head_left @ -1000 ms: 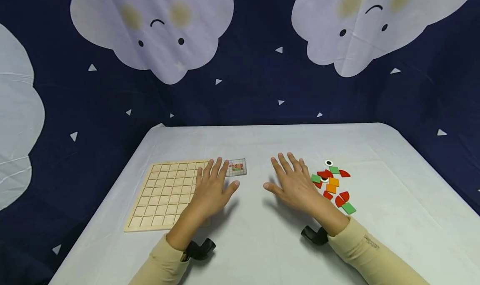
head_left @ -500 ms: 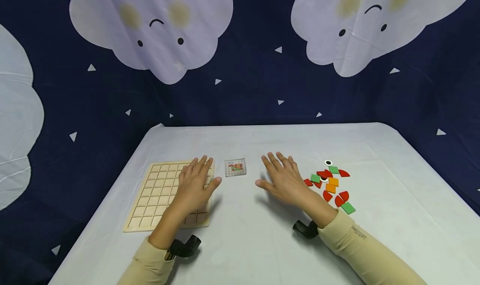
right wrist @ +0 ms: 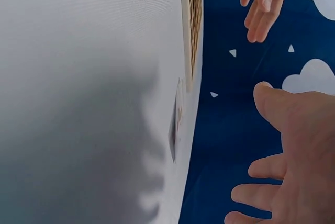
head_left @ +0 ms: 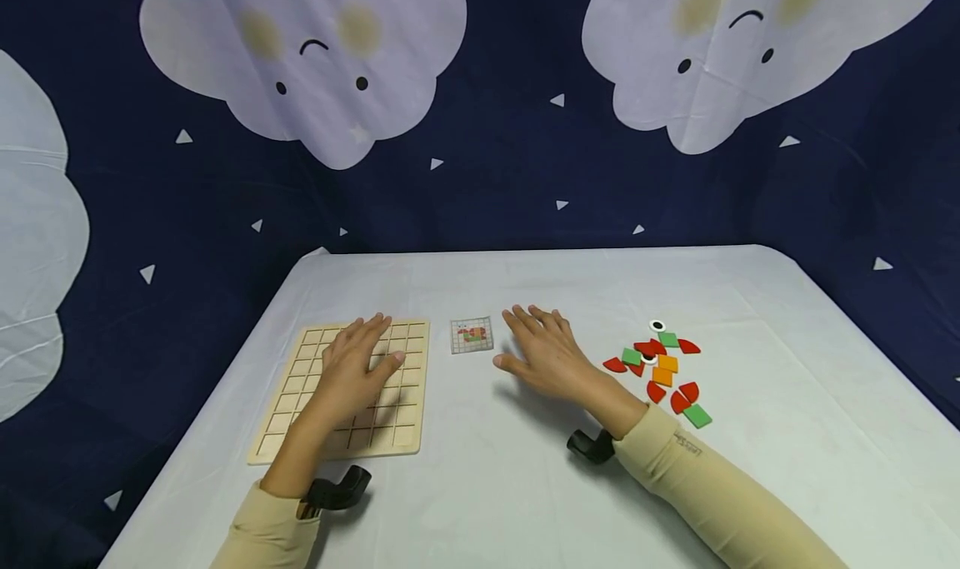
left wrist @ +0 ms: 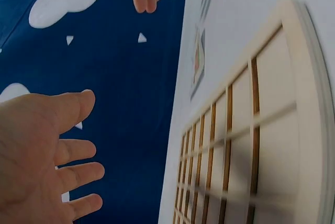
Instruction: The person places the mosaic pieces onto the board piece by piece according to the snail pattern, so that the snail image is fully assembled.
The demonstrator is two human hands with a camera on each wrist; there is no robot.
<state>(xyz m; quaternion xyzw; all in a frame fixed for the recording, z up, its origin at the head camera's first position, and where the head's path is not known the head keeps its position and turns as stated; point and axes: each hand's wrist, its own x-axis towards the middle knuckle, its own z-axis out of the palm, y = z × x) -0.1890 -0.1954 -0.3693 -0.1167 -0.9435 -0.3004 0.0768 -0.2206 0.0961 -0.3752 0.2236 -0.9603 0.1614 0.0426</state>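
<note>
Above the wooden grid board (head_left: 405, 402), my left hand (head_left: 351, 381) hovers with its fingers extended and holds nothing; the left wrist view shows a gap between that hand (left wrist: 36, 150) and the board (left wrist: 272, 109). My right hand (head_left: 551, 356) is in the air over the white table, fingers spread, also holding nothing. It is nearest to a small picture card (head_left: 472, 335) printed with a colourful figure on a grid. Flat red, green and orange pieces lie loosely to its right, among them a green piece (head_left: 697, 416), an orange square (head_left: 663, 376) and a round eye piece (head_left: 657, 326).
A white cloth covers the table (head_left: 517, 486). Behind it hangs a dark blue curtain (head_left: 495, 202) with clouds and small triangles. A black wrist camera (head_left: 339, 487) is strapped to the left wrist, and another black camera (head_left: 591, 447) to the right.
Both hands have moved left in the head view. My left hand has shifted from the board's right edge over its middle, uncovering the card. The board, card and pieces stay put.
</note>
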